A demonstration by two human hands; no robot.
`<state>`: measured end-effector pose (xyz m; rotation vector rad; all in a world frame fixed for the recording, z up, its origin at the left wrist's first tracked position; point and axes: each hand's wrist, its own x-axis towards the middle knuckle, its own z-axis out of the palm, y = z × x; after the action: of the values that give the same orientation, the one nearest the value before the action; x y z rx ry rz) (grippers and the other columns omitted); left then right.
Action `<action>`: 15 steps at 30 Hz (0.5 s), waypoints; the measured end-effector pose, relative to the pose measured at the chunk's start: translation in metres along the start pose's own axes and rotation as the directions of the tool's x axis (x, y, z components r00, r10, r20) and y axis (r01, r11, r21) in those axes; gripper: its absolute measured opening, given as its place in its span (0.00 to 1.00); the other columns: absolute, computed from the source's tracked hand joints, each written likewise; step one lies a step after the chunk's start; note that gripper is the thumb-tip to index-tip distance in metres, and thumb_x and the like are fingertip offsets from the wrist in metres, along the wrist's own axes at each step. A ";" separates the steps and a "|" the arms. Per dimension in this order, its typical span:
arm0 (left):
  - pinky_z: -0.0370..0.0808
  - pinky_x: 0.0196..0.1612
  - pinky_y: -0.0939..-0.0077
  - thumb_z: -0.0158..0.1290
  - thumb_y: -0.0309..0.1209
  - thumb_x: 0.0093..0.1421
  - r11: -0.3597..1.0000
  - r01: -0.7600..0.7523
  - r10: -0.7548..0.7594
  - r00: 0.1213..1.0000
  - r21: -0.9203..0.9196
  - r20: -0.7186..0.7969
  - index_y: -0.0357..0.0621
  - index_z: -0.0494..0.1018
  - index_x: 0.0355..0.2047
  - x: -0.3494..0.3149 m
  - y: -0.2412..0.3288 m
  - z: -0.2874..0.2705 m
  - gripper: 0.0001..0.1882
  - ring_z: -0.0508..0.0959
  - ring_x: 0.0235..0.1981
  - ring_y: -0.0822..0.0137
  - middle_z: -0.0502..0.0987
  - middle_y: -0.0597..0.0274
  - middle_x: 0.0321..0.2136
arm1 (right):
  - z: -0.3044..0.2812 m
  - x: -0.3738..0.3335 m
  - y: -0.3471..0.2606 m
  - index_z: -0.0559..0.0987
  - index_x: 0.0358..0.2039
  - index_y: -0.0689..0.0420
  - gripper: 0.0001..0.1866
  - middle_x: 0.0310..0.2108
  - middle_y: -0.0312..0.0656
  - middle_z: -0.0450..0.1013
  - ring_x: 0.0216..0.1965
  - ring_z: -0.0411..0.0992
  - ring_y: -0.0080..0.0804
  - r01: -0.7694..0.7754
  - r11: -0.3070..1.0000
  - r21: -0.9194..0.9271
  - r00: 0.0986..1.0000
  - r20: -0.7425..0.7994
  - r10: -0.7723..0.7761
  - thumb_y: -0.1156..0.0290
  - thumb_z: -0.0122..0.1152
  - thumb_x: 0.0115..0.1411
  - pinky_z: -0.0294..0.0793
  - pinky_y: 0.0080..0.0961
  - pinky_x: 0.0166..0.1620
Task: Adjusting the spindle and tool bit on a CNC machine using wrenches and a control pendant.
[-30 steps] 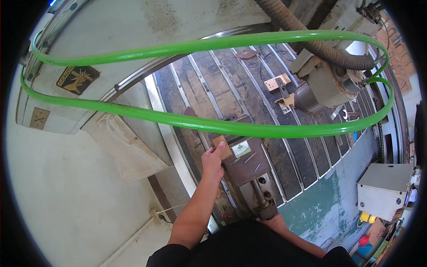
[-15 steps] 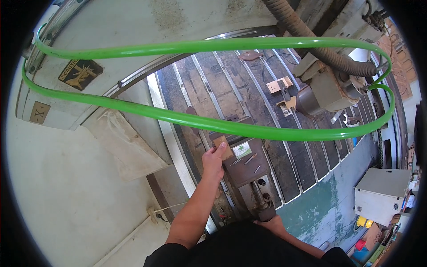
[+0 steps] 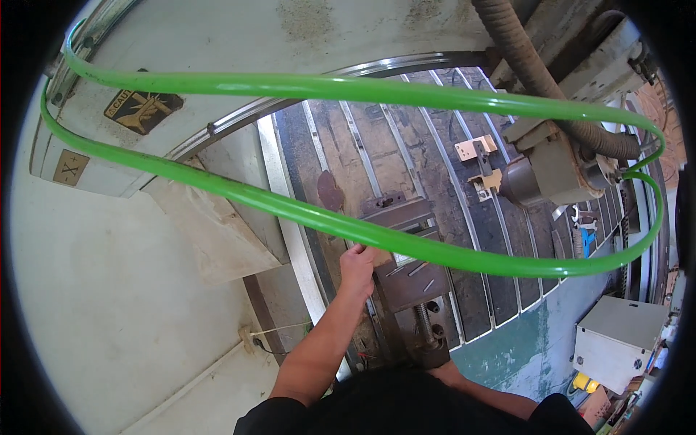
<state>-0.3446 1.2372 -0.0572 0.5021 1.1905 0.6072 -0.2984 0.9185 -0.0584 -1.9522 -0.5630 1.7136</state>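
My left hand [image 3: 357, 272] pinches a small flat tan piece [image 3: 382, 257] above the left edge of a dark steel machine vise [image 3: 406, 293]. The green hose partly covers that piece. On the vise's flat top lie a few thin metal rods [image 3: 417, 270] and a small white-and-green card [image 3: 403, 257], half behind the hose. Toward me runs the vise's threaded screw [image 3: 423, 319]. At its near end, my right hand [image 3: 448, 373] is against a dark block [image 3: 435, 355]; its fingers are mostly hidden by the block and my black shirt.
A long green hose [image 3: 312, 210] loops across the view above the vise. The slotted machine table [image 3: 464, 290] carries a clamped metal part [image 3: 478, 163], with a spindle head [image 3: 544, 170] beside it. Wrenches [image 3: 580, 217] lie at the right; a grey cabinet [image 3: 620, 337] stands beyond.
The view has shifted, so the vise and table appear lower and farther right. The hose now crosses over the tan piece and the card. Both hands keep their places at the vise.
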 end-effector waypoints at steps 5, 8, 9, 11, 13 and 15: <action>0.71 0.33 0.76 0.56 0.30 0.52 0.999 -0.033 0.034 0.999 -0.012 0.041 0.33 0.73 0.31 -0.003 0.002 0.002 0.11 0.74 0.28 0.71 0.75 0.60 0.28 | -0.005 -0.003 -0.010 0.66 0.52 0.55 0.28 0.53 0.47 0.62 0.55 0.60 0.37 0.001 0.999 -0.042 0.998 0.056 0.001 0.59 0.56 0.51 0.57 0.29 0.57; 0.71 0.33 0.76 0.56 0.31 0.52 0.999 -0.028 0.029 0.999 -0.023 0.046 0.32 0.72 0.31 -0.004 0.001 0.002 0.12 0.74 0.28 0.71 0.75 0.60 0.28 | -0.010 -0.004 -0.019 0.65 0.53 0.56 0.29 0.55 0.47 0.60 0.57 0.56 0.41 0.125 0.974 -0.189 0.979 0.182 -0.091 0.55 0.54 0.53 0.53 0.30 0.57; 0.71 0.33 0.76 0.56 0.31 0.52 0.999 -0.042 0.043 0.998 -0.023 0.055 0.33 0.72 0.31 -0.002 -0.002 0.001 0.12 0.74 0.28 0.71 0.75 0.60 0.28 | -0.009 -0.002 -0.016 0.65 0.52 0.56 0.29 0.53 0.46 0.62 0.55 0.58 0.41 0.195 0.966 -0.170 0.968 0.190 -0.162 0.55 0.55 0.53 0.56 0.30 0.56; 0.70 0.34 0.78 0.55 0.32 0.54 0.999 -0.034 0.031 0.996 0.034 0.082 0.32 0.71 0.34 0.000 0.003 -0.003 0.13 0.73 0.29 0.72 0.74 0.61 0.29 | -0.012 -0.007 -0.032 0.65 0.52 0.56 0.30 0.51 0.46 0.64 0.54 0.60 0.42 0.255 0.955 -0.148 0.954 0.200 -0.224 0.54 0.55 0.52 0.58 0.29 0.55; 0.68 0.34 0.79 0.54 0.32 0.55 0.995 -0.038 0.028 0.994 0.089 0.110 0.32 0.70 0.36 -0.003 0.009 -0.006 0.14 0.73 0.30 0.73 0.73 0.62 0.30 | -0.022 -0.010 -0.069 0.65 0.52 0.57 0.27 0.52 0.49 0.62 0.54 0.61 0.37 -0.125 0.984 -0.125 0.952 0.265 0.154 0.59 0.54 0.53 0.56 0.29 0.57; 0.67 0.34 0.81 0.52 0.33 0.56 0.983 -0.011 0.001 0.998 0.183 0.055 0.33 0.72 0.35 -0.010 0.015 -0.002 0.13 0.72 0.30 0.75 0.74 0.64 0.30 | -0.023 -0.016 -0.066 0.66 0.51 0.59 0.28 0.51 0.50 0.63 0.54 0.61 0.36 -0.171 0.979 -0.109 0.961 0.201 0.191 0.57 0.54 0.53 0.57 0.29 0.56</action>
<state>-0.3512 1.2420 -0.0410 0.6748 1.1987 0.4877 -0.2771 0.9600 -0.0041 -1.9483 -0.5595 2.0600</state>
